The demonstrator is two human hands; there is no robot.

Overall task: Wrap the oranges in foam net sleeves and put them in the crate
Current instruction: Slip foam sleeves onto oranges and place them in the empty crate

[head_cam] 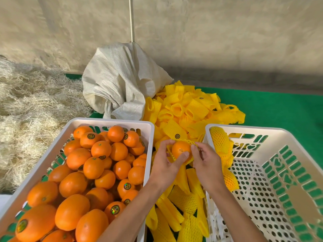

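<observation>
Oranges (90, 173) fill the near-left white crate (111, 121), unwrapped; the bulk of the job remains. At the near right, the receiving crate (262, 131) holds a few sleeved fruit (225, 158) along its left wall. Between the crates, the left hand (166, 163) and right hand (206, 163) pinch a yellow foam net sleeve (187, 142), stretching it around one orange (180, 149), which is partly covered. Farther off lie a pile of loose sleeves (190, 105) and a woven sack (120, 81).
</observation>
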